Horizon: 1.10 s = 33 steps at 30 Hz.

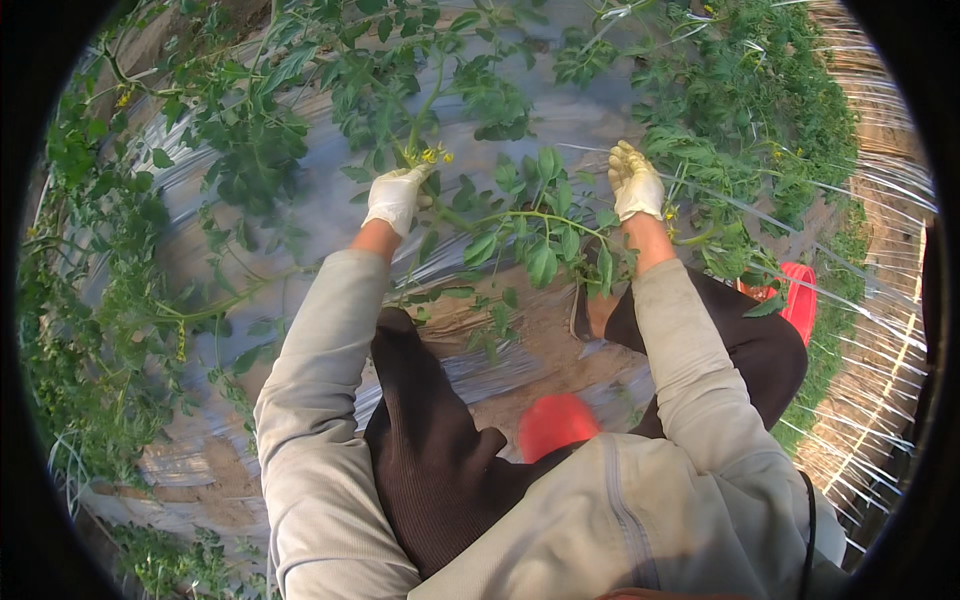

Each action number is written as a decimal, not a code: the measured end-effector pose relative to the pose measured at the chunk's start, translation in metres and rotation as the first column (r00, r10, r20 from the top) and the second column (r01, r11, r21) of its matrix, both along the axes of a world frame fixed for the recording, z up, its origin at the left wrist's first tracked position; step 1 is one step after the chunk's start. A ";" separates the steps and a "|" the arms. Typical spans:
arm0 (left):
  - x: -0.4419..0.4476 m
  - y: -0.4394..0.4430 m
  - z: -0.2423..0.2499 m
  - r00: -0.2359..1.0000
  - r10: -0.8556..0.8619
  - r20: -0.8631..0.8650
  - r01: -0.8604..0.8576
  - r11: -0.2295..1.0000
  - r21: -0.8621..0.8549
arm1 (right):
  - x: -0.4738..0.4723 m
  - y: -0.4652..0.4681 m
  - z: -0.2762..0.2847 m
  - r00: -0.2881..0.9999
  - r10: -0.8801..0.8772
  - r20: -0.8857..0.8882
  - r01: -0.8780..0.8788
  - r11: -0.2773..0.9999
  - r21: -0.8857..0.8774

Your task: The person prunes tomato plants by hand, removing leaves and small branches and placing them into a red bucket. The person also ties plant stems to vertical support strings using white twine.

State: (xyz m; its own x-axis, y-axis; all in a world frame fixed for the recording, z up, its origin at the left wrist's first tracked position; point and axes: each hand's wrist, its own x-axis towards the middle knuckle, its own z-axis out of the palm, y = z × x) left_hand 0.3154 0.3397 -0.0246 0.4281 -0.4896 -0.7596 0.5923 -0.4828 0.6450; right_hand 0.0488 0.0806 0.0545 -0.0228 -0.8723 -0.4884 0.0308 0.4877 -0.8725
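My left hand [395, 196], in a pale thin glove, is closed around the green stem of a tomato plant [427, 112]. A cluster of yellow tomato flowers [429, 156] shows just above its fingertips. Off to the right, my right hand [634, 180] wears a matching glove with yellowish staining on the curled fingers. White twine [739, 212] emerges on both sides of this hand, which appears to grip it; the inside of the grip is hidden. A leafy tomato shoot [536, 217] stretches between my wrists. More yellow flowers [670, 217] hang beside my right wrist.
Plastic mulch film [480, 371] covers much of the soil under my bent legs. Tomato foliage [97, 300] lines the left side, with more plants [757, 97] at upper right. Many taut white strings [874, 360] run along the right. Red plastic objects [559, 427] show near my legs.
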 end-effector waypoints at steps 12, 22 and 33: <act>-0.009 -0.022 0.059 0.752 -0.493 0.437 0.447 0.869 0.212 | 0.110 0.135 0.011 -0.304 0.488 -0.818 -0.919 0.075 0.386; -0.028 -0.025 0.055 0.819 -0.376 0.433 0.432 0.901 -0.036 | 0.087 0.131 -0.024 0.092 0.964 -0.249 -0.927 0.174 0.333; -0.045 0.013 -0.002 0.892 -0.335 -0.303 0.206 0.899 -0.386 | 0.101 0.126 -0.029 0.232 0.957 -0.173 -0.923 0.273 0.272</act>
State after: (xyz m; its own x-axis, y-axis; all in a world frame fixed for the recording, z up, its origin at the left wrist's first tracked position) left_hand 0.2707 0.3527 -0.0263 -0.0247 -0.7977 -0.6026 0.6881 -0.4508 0.5686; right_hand 0.1498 0.2070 0.0259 0.6496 -0.3069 -0.6956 -0.7113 0.0779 -0.6986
